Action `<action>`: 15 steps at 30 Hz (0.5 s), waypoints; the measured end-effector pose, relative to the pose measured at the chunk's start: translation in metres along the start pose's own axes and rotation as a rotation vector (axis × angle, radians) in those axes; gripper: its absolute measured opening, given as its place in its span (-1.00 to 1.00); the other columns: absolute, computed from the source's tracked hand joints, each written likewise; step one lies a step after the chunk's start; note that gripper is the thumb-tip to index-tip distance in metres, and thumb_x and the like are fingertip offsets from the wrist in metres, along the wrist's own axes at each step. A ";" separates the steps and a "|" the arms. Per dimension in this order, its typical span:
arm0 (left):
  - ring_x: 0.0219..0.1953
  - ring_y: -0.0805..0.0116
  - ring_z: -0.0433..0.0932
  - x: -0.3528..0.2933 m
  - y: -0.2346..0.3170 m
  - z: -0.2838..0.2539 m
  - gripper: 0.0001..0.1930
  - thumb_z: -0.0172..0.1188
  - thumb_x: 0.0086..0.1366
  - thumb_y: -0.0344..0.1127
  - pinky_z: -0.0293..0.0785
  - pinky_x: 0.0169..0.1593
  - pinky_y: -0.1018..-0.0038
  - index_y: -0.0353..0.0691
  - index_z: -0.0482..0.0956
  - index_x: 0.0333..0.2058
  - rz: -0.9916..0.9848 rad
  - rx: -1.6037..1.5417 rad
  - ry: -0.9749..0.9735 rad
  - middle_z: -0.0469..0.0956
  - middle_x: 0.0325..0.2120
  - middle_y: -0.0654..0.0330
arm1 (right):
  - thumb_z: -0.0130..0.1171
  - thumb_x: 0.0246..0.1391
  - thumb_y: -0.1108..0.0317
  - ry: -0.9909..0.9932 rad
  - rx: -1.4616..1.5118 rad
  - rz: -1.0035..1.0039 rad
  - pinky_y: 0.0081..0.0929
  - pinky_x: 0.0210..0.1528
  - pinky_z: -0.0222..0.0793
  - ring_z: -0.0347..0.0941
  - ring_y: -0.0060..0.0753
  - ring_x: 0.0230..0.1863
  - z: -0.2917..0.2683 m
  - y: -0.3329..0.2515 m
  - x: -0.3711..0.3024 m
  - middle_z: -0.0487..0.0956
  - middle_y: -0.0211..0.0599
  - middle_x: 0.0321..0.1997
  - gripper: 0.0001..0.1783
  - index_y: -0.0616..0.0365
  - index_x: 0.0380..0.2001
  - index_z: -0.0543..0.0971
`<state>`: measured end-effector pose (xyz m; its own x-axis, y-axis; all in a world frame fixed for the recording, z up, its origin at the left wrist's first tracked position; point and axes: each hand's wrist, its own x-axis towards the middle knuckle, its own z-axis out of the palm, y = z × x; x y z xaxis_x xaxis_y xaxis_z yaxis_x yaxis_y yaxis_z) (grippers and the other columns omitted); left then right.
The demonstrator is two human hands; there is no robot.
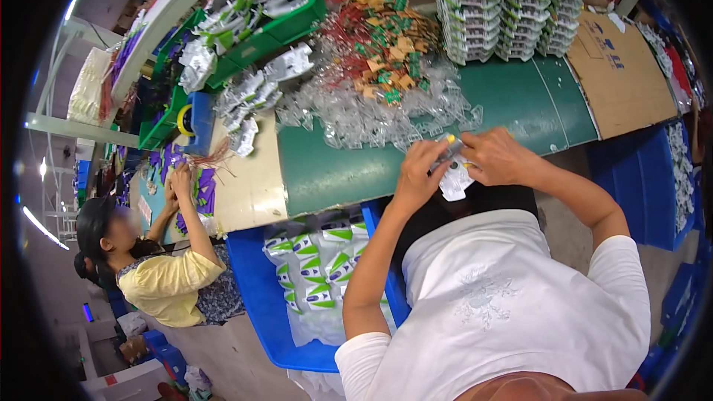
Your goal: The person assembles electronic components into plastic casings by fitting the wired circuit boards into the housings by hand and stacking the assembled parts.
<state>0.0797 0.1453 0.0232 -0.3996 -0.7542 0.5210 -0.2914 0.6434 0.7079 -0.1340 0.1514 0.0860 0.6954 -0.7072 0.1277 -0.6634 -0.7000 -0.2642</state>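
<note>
A small white plastic part [454, 184] is held between my two hands, over the near edge of the green table [327, 178]. My left hand [420, 172] pinches it from the left, with thumb and fingers bent round its upper end. From the other side my right hand [499, 157] grips it, fingers curled in. Something yellow covers a fingertip or two; a grey piece shows between the fingers, its kind unclear. Just beyond my hands lies a heap of clear plastic pieces [371, 120]. Behind that are piled small green and orange boards [397, 52] with red wires [342, 37].
Stacked white plastic trays [468, 11] stand at the back right, near a cardboard sheet [620, 74]. A blue bin [249, 282] with white-and-green packs is at my left; another blue bin [631, 186] is at right. A co-worker [174, 282] works at left, beside green crates [275, 33].
</note>
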 end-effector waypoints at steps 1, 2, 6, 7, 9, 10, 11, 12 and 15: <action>-0.24 0.07 0.51 0.002 -0.001 0.002 -0.52 0.36 0.03 -0.54 0.44 -0.14 0.28 -0.28 0.53 -0.01 0.014 -0.004 -0.004 0.55 -0.30 0.07 | 0.21 -0.16 0.29 0.014 0.023 0.005 -0.10 -0.41 0.39 0.51 -0.03 -0.44 -0.004 0.002 -0.004 0.46 -0.12 -0.31 -0.78 0.25 -0.50 0.55; -0.23 0.09 0.51 0.001 -0.001 0.005 -0.51 0.35 0.03 -0.54 0.42 -0.13 0.28 -0.27 0.53 0.01 0.031 -0.011 0.001 0.59 -0.27 0.08 | 0.21 -0.16 0.29 0.006 0.030 0.009 -0.10 -0.41 0.39 0.51 -0.03 -0.44 0.000 0.002 -0.008 0.46 -0.12 -0.31 -0.78 0.25 -0.50 0.55; -0.23 0.14 0.52 -0.002 -0.004 0.008 -0.47 0.33 0.05 -0.55 0.40 -0.10 0.29 -0.23 0.52 0.07 0.047 -0.012 -0.020 0.63 -0.23 0.12 | 0.25 -0.16 0.27 0.013 0.040 0.057 -0.10 -0.40 0.37 0.51 -0.03 -0.43 0.006 0.002 -0.015 0.43 -0.17 -0.30 -0.73 0.21 -0.39 0.57; -0.22 0.16 0.51 -0.004 -0.004 0.007 -0.48 0.31 0.08 -0.54 0.38 -0.09 0.29 -0.23 0.51 0.08 0.031 -0.025 -0.057 0.63 -0.23 0.16 | 0.27 -0.15 0.26 -0.014 0.047 0.063 -0.10 -0.38 0.37 0.51 -0.03 -0.41 0.005 0.001 -0.014 0.42 -0.19 -0.31 -0.68 0.17 -0.29 0.58; -0.22 0.20 0.50 -0.003 0.000 0.004 -0.48 0.27 0.12 -0.53 0.35 -0.07 0.30 -0.21 0.49 0.11 0.011 -0.021 -0.121 0.64 -0.23 0.21 | 0.27 -0.14 0.24 -0.028 0.036 0.059 -0.10 -0.38 0.37 0.51 -0.03 -0.41 0.003 0.000 -0.013 0.42 -0.18 -0.30 -0.69 0.17 -0.30 0.58; -0.22 0.22 0.50 -0.002 0.004 0.002 -0.46 0.26 0.13 -0.53 0.33 -0.06 0.31 -0.20 0.47 0.13 0.008 -0.005 -0.148 0.64 -0.24 0.24 | 0.27 -0.13 0.23 -0.043 0.027 0.057 -0.09 -0.38 0.37 0.51 -0.02 -0.41 0.001 -0.001 -0.013 0.42 -0.18 -0.30 -0.69 0.17 -0.31 0.58; -0.24 0.18 0.49 0.002 0.009 0.001 -0.47 0.23 0.15 -0.53 0.32 -0.06 0.30 -0.19 0.45 0.15 0.005 -0.008 -0.164 0.64 -0.24 0.22 | 0.27 -0.10 0.23 -0.030 0.047 0.066 -0.08 -0.37 0.37 0.50 -0.02 -0.40 -0.006 -0.003 -0.013 0.43 -0.17 -0.29 -0.72 0.18 -0.33 0.59; -0.25 0.15 0.48 0.003 0.015 -0.001 -0.47 0.23 0.15 -0.54 0.34 -0.08 0.29 -0.20 0.46 0.14 0.010 0.008 -0.170 0.64 -0.25 0.20 | 0.27 -0.09 0.25 -0.018 0.072 0.077 -0.09 -0.35 0.39 0.51 -0.01 -0.37 -0.010 -0.004 -0.016 0.46 -0.18 -0.26 -0.73 0.18 -0.34 0.59; -0.27 0.04 0.45 -0.008 0.005 0.000 -0.49 0.20 0.15 -0.55 0.35 -0.12 0.23 -0.23 0.46 0.13 -0.003 0.043 -0.225 0.60 -0.31 0.10 | 0.19 0.00 0.37 0.140 0.234 0.070 -0.20 -0.27 0.48 0.56 -0.06 -0.27 -0.015 -0.011 -0.017 0.56 -0.15 -0.25 -0.81 0.22 -0.30 0.60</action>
<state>0.0811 0.1546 0.0223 -0.5808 -0.7113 0.3959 -0.3279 0.6496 0.6860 -0.1425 0.1693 0.1007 0.5945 -0.7711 0.2281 -0.6151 -0.6188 -0.4887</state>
